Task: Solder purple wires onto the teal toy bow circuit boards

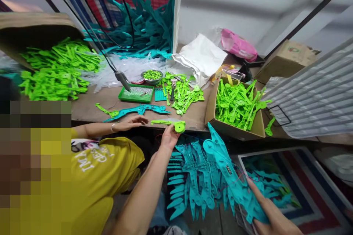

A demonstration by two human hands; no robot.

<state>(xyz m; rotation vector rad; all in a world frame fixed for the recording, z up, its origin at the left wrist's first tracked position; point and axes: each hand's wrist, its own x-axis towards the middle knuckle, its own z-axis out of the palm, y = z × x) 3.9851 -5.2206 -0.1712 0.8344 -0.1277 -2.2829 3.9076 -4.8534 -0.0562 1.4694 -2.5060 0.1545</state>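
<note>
My left hand (168,138) reaches forward over the table's front edge, its fingers on a lime-green plastic part (179,127) with a round end and a long thin arm. In my right hand (271,211), at the lower right, is a long teal plastic piece (224,163), tilted, with a pointed tip, a round disc and thin red wire. Between my arms, several similar teal pieces (197,176) hang or lie in a row below the table edge; what supports them is hidden.
At the left sits a co-worker in a yellow shirt (110,169), one hand (135,121) over the table edge. A cardboard box (237,132) of green parts stands right of centre. A green tray (136,93), a metal bowl (152,76) and a hanging tool (122,80) are farther back.
</note>
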